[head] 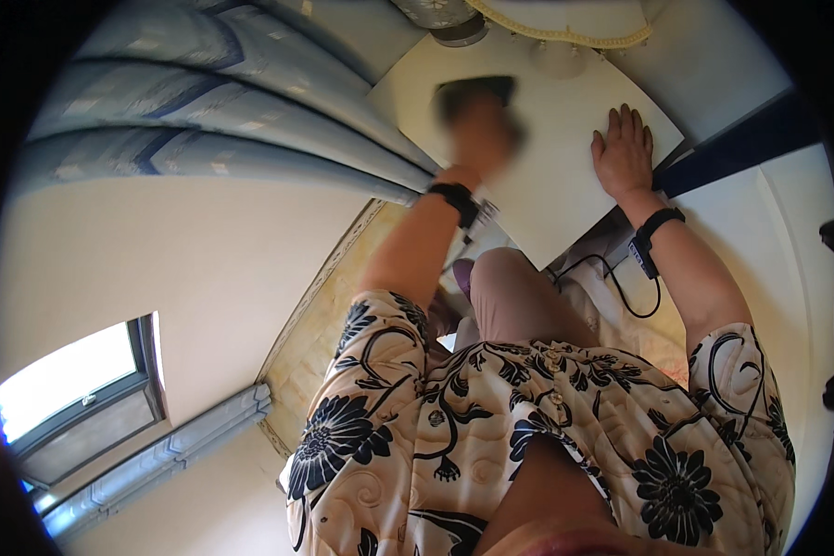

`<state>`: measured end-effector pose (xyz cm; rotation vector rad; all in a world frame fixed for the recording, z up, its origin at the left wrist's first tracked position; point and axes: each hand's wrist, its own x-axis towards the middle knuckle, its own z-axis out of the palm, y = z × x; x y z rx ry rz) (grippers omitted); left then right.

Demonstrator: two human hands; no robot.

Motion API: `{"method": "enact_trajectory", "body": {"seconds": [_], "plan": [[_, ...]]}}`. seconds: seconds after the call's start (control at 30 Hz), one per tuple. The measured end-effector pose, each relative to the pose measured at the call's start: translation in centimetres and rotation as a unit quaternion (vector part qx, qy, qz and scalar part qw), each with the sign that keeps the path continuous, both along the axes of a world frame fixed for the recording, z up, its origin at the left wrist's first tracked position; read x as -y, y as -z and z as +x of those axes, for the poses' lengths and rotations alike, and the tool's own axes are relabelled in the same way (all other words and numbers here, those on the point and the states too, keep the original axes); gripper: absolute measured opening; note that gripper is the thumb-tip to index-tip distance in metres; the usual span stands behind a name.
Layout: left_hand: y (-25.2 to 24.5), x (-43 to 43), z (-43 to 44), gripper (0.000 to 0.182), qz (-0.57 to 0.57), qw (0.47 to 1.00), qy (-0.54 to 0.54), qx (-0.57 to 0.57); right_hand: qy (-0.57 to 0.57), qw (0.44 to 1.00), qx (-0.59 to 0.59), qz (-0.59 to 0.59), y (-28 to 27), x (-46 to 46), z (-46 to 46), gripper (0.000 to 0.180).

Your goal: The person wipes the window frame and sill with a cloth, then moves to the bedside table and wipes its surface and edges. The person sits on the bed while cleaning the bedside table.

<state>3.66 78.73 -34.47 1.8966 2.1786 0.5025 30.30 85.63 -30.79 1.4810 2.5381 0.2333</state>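
My left hand is motion-blurred over the left part of a white tabletop. A dark item, apparently a cloth, is under its fingers, and the exact grip is blurred. At the tabletop's right side, my right hand lies palm down and flat, its thumb apart from the fingers, with nothing in it. Both wrists wear black straps; a small device and a black cable hang at the right one.
A lamp base and a shade with beaded yellow trim stand at the tabletop's far edge. Blue patterned curtains hang close on the left. A dark blue edge borders the right. My knee is near the tabletop's near corner.
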Motion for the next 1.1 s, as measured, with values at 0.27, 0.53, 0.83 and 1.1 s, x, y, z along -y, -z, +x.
{"method": "enact_trajectory", "body": {"seconds": [0.27, 0.53, 0.83, 1.1], "plan": [[-3.6, 11.6, 14.3, 0.065, -0.011, 0.954, 0.299, 0.022, 0.018, 0.999, 0.036, -0.027, 1.3, -1.1, -0.6, 0.057], [-0.9, 5.8, 5.2, 0.064, 0.041, 0.991, 0.109, 0.058, -0.008, 1.0, 0.0, 0.006, 0.5, -1.5, -0.2, 0.056], [-1.4, -1.4, -13.2, 0.053, 0.163, 0.95, -0.087, -0.252, 0.01, 0.982, -0.182, -0.044, -6.0, 2.7, -1.1, 0.056], [-6.2, -3.0, -16.2, 0.056, 0.044, 0.97, -0.054, -0.234, -0.002, 0.968, -0.253, -0.008, -6.0, 4.8, -1.0, 0.057]]}}
